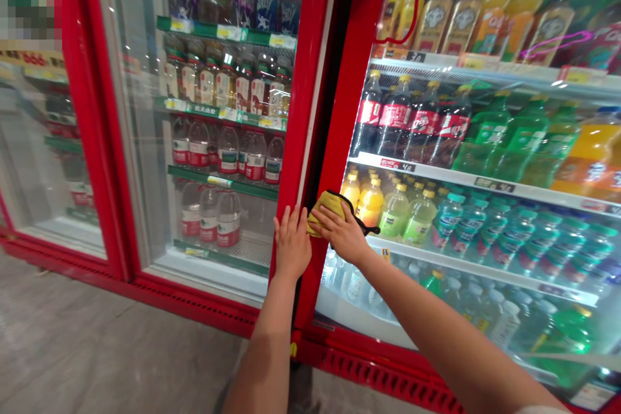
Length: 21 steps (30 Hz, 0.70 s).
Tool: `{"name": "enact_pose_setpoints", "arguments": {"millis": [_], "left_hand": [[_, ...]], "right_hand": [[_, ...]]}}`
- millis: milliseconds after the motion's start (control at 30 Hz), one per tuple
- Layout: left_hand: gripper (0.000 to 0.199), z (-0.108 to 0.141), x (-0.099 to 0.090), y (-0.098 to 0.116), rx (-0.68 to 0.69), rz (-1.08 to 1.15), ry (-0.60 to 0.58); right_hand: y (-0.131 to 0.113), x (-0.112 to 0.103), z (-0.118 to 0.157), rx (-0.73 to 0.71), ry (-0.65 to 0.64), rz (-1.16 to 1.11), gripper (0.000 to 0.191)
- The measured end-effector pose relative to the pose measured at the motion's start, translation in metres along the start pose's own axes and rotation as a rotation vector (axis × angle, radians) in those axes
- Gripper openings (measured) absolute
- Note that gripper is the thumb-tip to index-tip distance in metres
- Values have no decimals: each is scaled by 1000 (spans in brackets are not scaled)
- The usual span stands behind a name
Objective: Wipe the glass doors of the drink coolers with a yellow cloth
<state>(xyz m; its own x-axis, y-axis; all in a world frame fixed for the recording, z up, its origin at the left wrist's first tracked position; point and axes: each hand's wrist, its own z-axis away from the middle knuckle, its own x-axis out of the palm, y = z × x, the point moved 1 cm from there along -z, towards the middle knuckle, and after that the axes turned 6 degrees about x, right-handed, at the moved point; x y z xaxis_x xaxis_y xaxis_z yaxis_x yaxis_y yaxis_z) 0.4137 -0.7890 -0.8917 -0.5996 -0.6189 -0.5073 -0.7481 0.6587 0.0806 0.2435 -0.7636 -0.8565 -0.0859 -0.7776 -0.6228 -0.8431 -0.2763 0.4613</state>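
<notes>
My left hand (292, 242) rests flat with its fingers spread on the red frame (287, 220) of a glass cooler door. It holds nothing. My right hand (341, 231) presses a yellow cloth with a black edge (326, 213) against the red door frames, close to my left hand. The cloth lies partly under my right palm and fingers, and its black edge trails out to the right. A narrow dark gap (305, 259) runs between the two red door frames, just below the cloth.
Behind the glass, green-edged shelves (223, 181) hold water bottles, and white shelves (466, 181) hold cola, green and orange drinks. Another cooler door (53, 142) stands at far left. A red vented base (383, 369) runs along the grey floor (97, 330).
</notes>
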Motion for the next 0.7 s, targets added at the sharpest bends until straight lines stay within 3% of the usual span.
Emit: {"name": "enact_pose_setpoints", "arguments": {"millis": [167, 300, 433, 567, 700], "left_hand": [[67, -4, 2, 5, 32, 23, -20], [74, -4, 5, 9, 65, 57, -35], [76, -5, 6, 11, 71, 56, -38], [75, -6, 9, 14, 68, 54, -21], [74, -6, 13, 16, 47, 72, -16]], "right_hand": [[26, -28, -16, 176, 50, 36, 51], [22, -20, 15, 289, 93, 81, 58], [5, 2, 38, 189, 54, 77, 57], [12, -2, 21, 62, 20, 50, 59], [30, -16, 21, 218, 104, 95, 59]]}}
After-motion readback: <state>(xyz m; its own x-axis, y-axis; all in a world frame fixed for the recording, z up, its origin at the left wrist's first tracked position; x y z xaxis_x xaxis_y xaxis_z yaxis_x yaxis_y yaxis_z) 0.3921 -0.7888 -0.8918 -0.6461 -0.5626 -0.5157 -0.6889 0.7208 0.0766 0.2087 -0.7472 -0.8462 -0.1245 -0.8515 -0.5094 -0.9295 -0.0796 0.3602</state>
